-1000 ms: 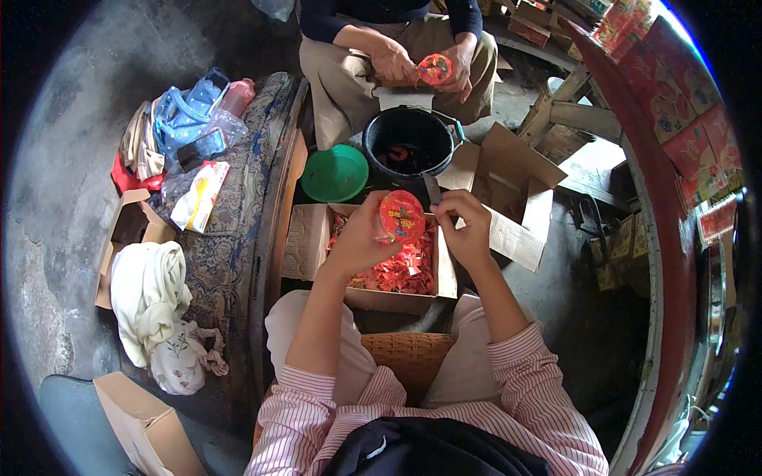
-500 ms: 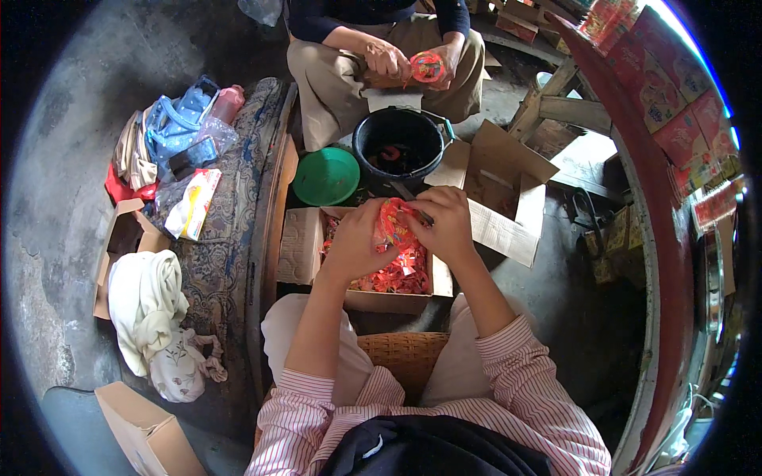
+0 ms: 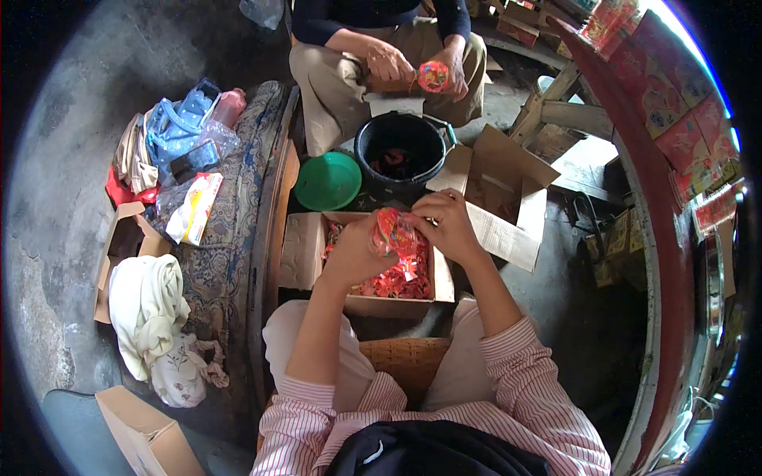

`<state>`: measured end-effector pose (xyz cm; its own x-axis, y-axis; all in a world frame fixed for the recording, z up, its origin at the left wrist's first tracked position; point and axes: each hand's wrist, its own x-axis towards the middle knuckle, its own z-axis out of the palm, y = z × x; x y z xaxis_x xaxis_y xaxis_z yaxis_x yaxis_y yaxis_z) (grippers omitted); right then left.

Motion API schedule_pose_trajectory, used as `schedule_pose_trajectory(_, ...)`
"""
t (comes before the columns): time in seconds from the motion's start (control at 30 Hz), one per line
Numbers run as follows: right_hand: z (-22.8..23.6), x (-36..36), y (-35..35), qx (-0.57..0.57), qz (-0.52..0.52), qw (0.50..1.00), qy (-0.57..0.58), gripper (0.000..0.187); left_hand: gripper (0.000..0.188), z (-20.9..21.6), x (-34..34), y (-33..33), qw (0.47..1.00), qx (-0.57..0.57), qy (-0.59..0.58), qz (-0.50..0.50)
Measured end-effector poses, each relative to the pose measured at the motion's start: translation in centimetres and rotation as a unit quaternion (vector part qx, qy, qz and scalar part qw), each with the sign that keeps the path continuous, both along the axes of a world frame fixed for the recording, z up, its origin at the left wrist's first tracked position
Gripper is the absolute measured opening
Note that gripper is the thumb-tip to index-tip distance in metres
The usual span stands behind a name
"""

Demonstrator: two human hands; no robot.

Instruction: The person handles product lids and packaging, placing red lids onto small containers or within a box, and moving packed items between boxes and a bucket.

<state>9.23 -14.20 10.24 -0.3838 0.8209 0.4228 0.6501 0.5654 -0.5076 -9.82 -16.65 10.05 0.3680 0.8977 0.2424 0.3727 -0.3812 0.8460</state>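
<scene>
Cloth bundle (image 3: 147, 297), cream coloured, is way over on the left, with a white-and-yellow tissue pack (image 3: 196, 208) next along, so neither looks like part of the work. Then there's a green plastic basin (image 3: 327, 182) just behind the action. The left hand (image 3: 355, 252) has its fingers wrapped round a red printed plastic cup (image 3: 394, 230), held up over a cardboard box (image 3: 389, 308). Lots of red scraps (image 3: 403, 279) in that box, so I'd say a fair bit of work is already done. This cup looks unfinished though: plenty of red on it, both hands busy. Black bucket (image 3: 397, 187) behind has some reddish bits inside, can't make out what. The co-worker past it has another red cup (image 3: 433, 76) in hand, so that one's not done either. Right hand (image 3: 451, 222) is at the cup's right edge, fingers bunched narrow; can't tell if they're pinching anything. Open carton (image 3: 504, 236) sits off to the right. No clue how many cups are left.
</scene>
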Motion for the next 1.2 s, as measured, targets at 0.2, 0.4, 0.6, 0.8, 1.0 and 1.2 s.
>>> schedule_pose_trajectory(0.2,-0.4,1.2,0.7,-0.062,0.079,0.994,0.050,0.010,0.044,0.0,-0.3,0.1,0.995,-0.060,-0.065,-0.043)
schedule_pose_trajectory(0.4,0.5,1.3,0.5,-0.080,0.061,0.995,-0.001,0.012,0.046,-0.4,-0.7,0.3,0.993,-0.108,0.024,-0.040)
schedule_pose_trajectory(0.6,0.5,1.4,0.4,-0.069,0.062,0.996,0.016,0.012,0.044,0.2,-0.7,0.1,0.991,-0.099,-0.059,-0.064)
schedule_pose_trajectory(0.8,0.9,3.4,1.5,-0.046,0.024,0.998,0.023,0.011,0.050,0.6,-1.6,-1.1,0.968,-0.180,-0.107,-0.136)
schedule_pose_trajectory(1.0,0.3,3.2,1.3,-0.046,0.006,0.999,-0.006,0.012,0.056,2.3,-2.9,-1.0,0.958,-0.241,-0.114,-0.104)
schedule_pose_trajectory(1.2,-1.4,1.0,0.4,-0.055,-0.014,0.992,-0.110,0.024,0.056,1.3,-2.6,-0.2,0.976,-0.127,-0.158,-0.076)
